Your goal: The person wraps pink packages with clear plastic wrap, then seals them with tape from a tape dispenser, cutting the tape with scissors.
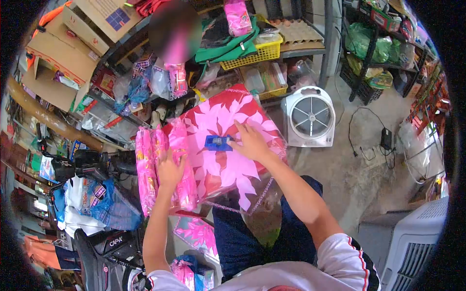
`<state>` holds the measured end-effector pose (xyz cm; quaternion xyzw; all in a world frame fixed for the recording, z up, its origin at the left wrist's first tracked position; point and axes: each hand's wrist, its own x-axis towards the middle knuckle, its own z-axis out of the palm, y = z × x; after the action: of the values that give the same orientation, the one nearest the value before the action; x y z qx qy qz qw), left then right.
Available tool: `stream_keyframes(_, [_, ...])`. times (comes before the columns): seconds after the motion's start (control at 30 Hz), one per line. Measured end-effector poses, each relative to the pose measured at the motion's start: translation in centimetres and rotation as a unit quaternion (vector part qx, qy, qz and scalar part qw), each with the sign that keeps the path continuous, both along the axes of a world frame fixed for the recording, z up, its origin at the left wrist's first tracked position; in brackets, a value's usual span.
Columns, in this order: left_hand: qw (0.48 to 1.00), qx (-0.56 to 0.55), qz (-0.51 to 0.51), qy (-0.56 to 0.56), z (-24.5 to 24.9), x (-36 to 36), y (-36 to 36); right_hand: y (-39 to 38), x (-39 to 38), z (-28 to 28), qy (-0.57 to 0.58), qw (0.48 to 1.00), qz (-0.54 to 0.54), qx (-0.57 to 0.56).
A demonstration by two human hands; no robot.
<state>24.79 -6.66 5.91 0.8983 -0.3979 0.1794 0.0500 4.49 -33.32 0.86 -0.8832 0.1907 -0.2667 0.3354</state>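
A low table covered with a red cloth (238, 90) printed with large pink flowers and leaves stands before my knees, under what looks like clear plastic. Near its middle lies a small flat blue object (218, 143) whose kind I cannot make out. My right hand (251, 140) rests beside it, fingers spread, the thumb touching its right end. Long pink plastic-wrapped packets (148, 169) lie side by side along the left edge. My left hand (171, 169) lies over the packets on the right of this row, fingers stretched out; their tips touch the wrapping.
A white box fan (309, 116) stands right of the table, with a black adapter and cables (386, 139) on the floor beyond. Behind are shelves with a yellow basket (252, 52) and egg trays (296, 31). A motorbike (109, 247) stands left; a grey appliance (412, 242) stands at lower right.
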Motion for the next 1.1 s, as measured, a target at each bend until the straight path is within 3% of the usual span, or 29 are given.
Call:
stream_keyframes(0.1, [1.0,-0.024,-0.001,0.01,-0.2,1.0,1.5,-0.1,-0.8,0.7,0.008,1.0,-0.025,0.003])
stream_keyframes(0.3, [0.996,0.056,-0.014,0.072,3.3,-1.3,-1.1,-1.1,-2.0,1.0,-0.001,0.999,-0.004,0.053])
stream_keyframes(0.4, [0.995,0.06,-0.083,-0.004,2.1,-0.2,-3.1,-1.1,-2.5,0.5,0.001,0.999,-0.006,0.033])
stream_keyframes(0.47, [0.992,0.044,-0.114,0.04,2.7,1.0,-5.6,-0.9,-2.7,-0.1,0.008,1.0,-0.016,0.005])
stream_keyframes(0.57, [0.99,-0.031,-0.121,0.066,5.4,0.9,-11.9,-0.6,-3.0,0.4,0.018,1.0,0.005,0.017])
stream_keyframes(0.67, [0.971,-0.108,-0.132,0.167,11.4,-1.0,-20.2,0.2,-3.4,1.8,0.033,0.998,0.036,0.043])
stream_keyframes(0.7, [0.966,-0.12,-0.198,0.112,11.3,1.6,-23.2,0.5,-3.5,2.0,0.035,0.998,0.045,0.039])
stream_keyframes(0.73, [0.976,-0.129,-0.158,0.073,11.4,3.3,-26.6,0.9,-3.6,2.1,0.038,0.997,0.054,0.036])
stream_keyframes(0.77, [0.959,-0.167,-0.223,0.054,13.3,2.1,-29.2,1.3,-3.6,2.0,0.029,0.998,0.055,0.029])
stream_keyframes(0.83, [0.976,-0.136,-0.168,0.019,15.7,1.1,-34.7,2.3,-3.6,1.8,0.014,0.998,0.054,0.014])
stream_keyframes(0.9, [0.952,-0.184,-0.233,-0.079,15.2,4.5,-41.3,3.3,-3.6,2.0,0.011,0.999,0.035,-0.008])
stream_keyframes(0.93, [0.97,-0.139,-0.198,-0.03,16.2,4.2,-43.8,3.3,-3.6,2.1,0.005,0.999,0.05,-0.01])
stream_keyframes(1.1, [0.977,-0.106,-0.134,-0.126,15.3,1.0,-51.9,3.7,-3.4,2.1,-0.002,0.998,0.048,-0.033])
